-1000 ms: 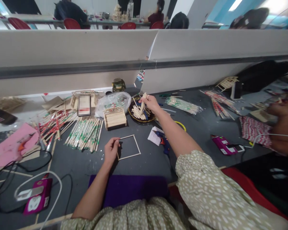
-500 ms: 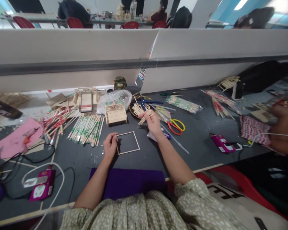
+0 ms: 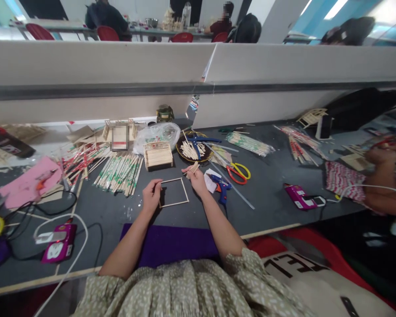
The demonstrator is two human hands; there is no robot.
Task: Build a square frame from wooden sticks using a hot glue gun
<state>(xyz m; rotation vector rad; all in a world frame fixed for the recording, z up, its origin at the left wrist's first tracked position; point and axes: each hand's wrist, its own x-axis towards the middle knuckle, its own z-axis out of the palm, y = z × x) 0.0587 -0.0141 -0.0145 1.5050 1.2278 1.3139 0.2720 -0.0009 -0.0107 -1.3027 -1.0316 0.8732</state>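
My left hand (image 3: pixel 151 193) grips the left side of a square frame of thin wooden sticks (image 3: pixel 174 204), held just above the dark table. My fingers are closed on its upper left corner. To the right of the frame, my right hand (image 3: pixel 198 181) pinches a small bunch of short wooden sticks (image 3: pixel 194 167). Beyond it stands a round basket (image 3: pixel 179 155) with many cut sticks and blue-handled pliers (image 3: pixel 195 140) on top. A blue glue gun (image 3: pixel 223 190) lies right of my right hand. Behind the frame sits a small stick-built bench (image 3: pixel 159 156).
Packs of chopsticks (image 3: pixel 119 175) lie left of centre, another pack (image 3: pixel 251 143) at the right. Red-and-yellow scissors (image 3: pixel 239 172) rest near clear glue sticks. Purple power boxes (image 3: pixel 60 242) with cables flank me. A white partition (image 3: pixel 102 61) closes the back. Another person's hand (image 3: pixel 383 154) works at far right.
My right hand has come back from the basket toward the frame, carrying a bunch of sticks. The glue gun is now uncovered. My left hand still holds the frame.
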